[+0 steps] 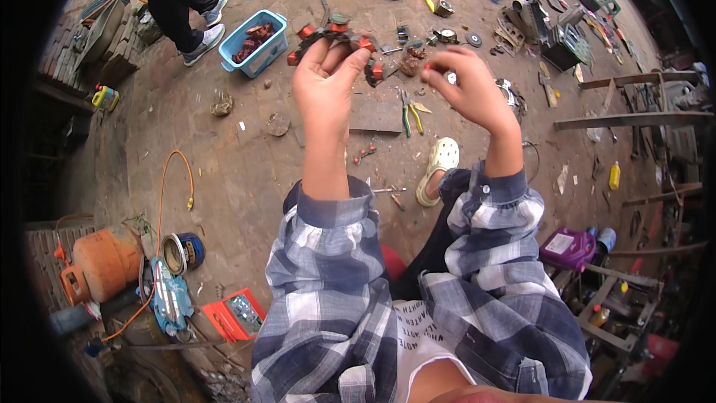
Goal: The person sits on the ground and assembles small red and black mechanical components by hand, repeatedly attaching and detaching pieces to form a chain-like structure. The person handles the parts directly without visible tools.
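Note:
My left hand [325,89] is closed round a motor stator [340,27], a dark ring with red-orange coil pieces round its edge. It is held up in front of me, partly hidden by my fingers. Right of it, my right hand [471,91] is raised with thumb and forefinger brought together. A tiny reddish bit shows at those fingertips, too small to name. Beneath the hands, a flat grey block [375,117] lies on the ground beside pliers [412,114] with green and yellow handles. A clump of copper wire [412,61] shows between my hands.
A blue tub [257,43] of reddish-brown scrap stands far left, near another person's legs [168,7]. Dismantled machine parts [526,22] lie far right. An orange gas cylinder [104,265] and an orange hose [165,179] are at left; a metal rack [634,121] stands right.

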A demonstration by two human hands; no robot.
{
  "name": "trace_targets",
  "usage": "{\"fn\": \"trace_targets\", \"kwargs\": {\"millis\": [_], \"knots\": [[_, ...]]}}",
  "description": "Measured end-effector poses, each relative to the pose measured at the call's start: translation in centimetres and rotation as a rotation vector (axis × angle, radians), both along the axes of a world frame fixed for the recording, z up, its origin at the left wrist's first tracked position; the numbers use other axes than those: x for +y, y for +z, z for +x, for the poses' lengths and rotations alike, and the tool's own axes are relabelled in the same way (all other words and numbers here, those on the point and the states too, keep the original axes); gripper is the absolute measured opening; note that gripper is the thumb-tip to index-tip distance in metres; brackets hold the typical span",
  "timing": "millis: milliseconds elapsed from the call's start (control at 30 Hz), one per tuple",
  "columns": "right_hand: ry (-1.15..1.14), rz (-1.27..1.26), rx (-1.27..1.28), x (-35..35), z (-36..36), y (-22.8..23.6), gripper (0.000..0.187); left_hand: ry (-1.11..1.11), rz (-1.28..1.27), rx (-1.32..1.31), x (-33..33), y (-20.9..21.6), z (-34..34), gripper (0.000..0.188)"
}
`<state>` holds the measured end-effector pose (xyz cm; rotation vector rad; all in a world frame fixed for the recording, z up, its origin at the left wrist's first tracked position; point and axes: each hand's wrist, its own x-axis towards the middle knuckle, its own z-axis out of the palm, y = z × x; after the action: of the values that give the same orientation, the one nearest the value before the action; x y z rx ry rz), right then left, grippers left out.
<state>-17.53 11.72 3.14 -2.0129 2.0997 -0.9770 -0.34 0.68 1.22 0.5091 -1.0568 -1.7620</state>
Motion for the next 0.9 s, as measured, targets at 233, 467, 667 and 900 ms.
{"fn": "trace_targets", "kwargs": {"millis": [233, 467, 667, 900], "knots": [[0.382, 0.214, -0.718, 1.7, 1.1, 3.2, 0.022, 0.1, -0.08, -0.11, -0.4, -0.4, 0.5, 0.031], [0.299, -0.485, -1.09, -0.9, 1.9, 1.9, 0.029, -0.193, -0.205, -0.321, 0.3, -0.1, 0.1, 0.031], [0.007, -0.152, -0.093, -0.8, 0.6, -0.8, 0.026, -0.111, -0.157, -0.058, 0.1, -0.3, -0.3, 0.023], [0.597, -0.11, -1.103, -1.4, 1.3, -0.3, 0.059, -0.047, -0.233, -0.217, 0.0, -0.5, -0.1, 0.028]]}}
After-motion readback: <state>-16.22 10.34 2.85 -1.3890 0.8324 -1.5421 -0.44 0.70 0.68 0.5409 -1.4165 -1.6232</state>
